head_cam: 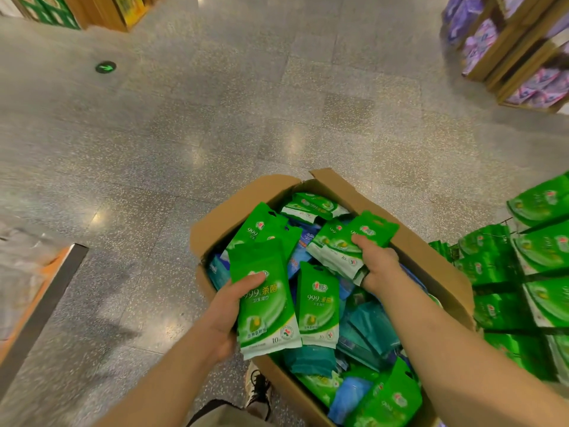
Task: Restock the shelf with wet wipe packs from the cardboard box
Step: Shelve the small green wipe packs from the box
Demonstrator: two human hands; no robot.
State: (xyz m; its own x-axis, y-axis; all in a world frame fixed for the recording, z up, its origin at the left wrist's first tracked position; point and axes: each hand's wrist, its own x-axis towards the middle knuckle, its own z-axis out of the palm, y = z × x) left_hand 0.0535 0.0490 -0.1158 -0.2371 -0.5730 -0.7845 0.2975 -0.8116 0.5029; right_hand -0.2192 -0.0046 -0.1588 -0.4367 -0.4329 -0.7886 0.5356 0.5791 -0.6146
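An open cardboard box point(431, 260) stands on the floor, filled with green, teal and blue wet wipe packs. My left hand point(231, 309) grips a stack of green wet wipe packs point(264, 288) over the box's left side. My right hand point(380, 263) holds a second bunch of green packs point(354, 241) above the far half of the box. One loose green pack point(318, 303) stands upright between my hands. At the right edge the shelf point(529, 272) carries rows of the same green packs.
Speckled grey floor stretches ahead and to the left. A wooden display with purple packs point(523, 47) stands far right. A low orange-and-black edged platform point(40, 291) is at the left. My shoe point(258, 392) is beside the box's near corner.
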